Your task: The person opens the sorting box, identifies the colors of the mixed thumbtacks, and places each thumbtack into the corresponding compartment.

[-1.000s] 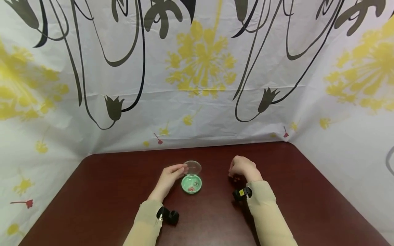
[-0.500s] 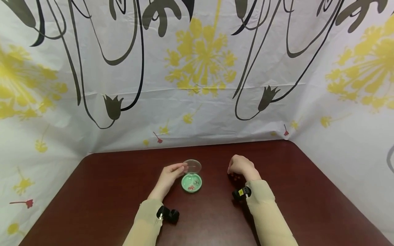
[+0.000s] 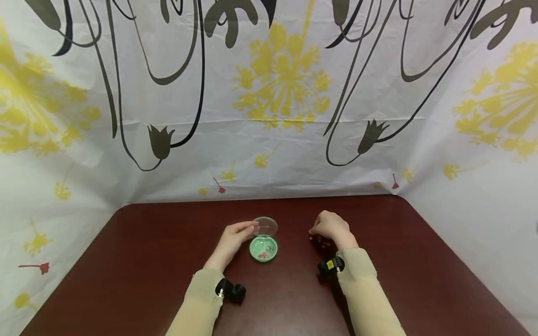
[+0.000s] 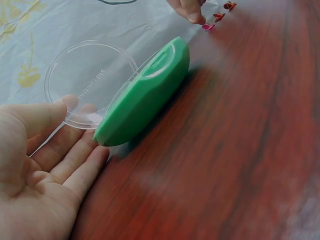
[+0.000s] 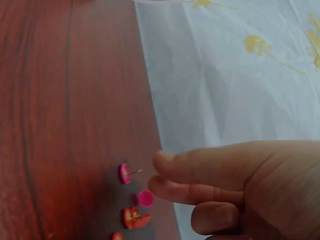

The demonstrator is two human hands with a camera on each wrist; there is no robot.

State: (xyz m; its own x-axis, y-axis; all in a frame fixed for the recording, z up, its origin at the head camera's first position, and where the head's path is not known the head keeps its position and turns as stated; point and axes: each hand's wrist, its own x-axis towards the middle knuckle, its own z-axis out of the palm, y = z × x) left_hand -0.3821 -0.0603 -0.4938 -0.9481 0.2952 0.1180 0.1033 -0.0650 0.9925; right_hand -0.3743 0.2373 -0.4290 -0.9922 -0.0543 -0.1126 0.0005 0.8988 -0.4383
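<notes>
A small round green case [image 3: 263,248] stands on the table with its clear lid [image 4: 92,70] raised. Inside it, in the head view, lie a few small reddish pieces and some metallic ones. My left hand [image 3: 235,238] pinches the lid's edge, thumb on one face and fingers behind, with fingertips right by the case's side. My right hand [image 3: 332,228] is over a group of red and pink thumbtacks [image 3: 322,242]. In the right wrist view its thumb and index finger are slightly apart, close to a pink thumbtack [image 5: 124,173], with nothing visible between them. An orange-red thumbtack [image 5: 134,218] lies nearby.
The dark red wooden table [image 3: 269,298] ends at the back against a white patterned cloth [image 3: 269,163], which also hangs at both sides. Each wrist wears a black camera, such as the left wrist camera [image 3: 231,290].
My right fingertips have shifted slightly left, and more of the thumbtacks show beneath them. My left hand keeps its hold on the lid. The head view has shifted a little.
</notes>
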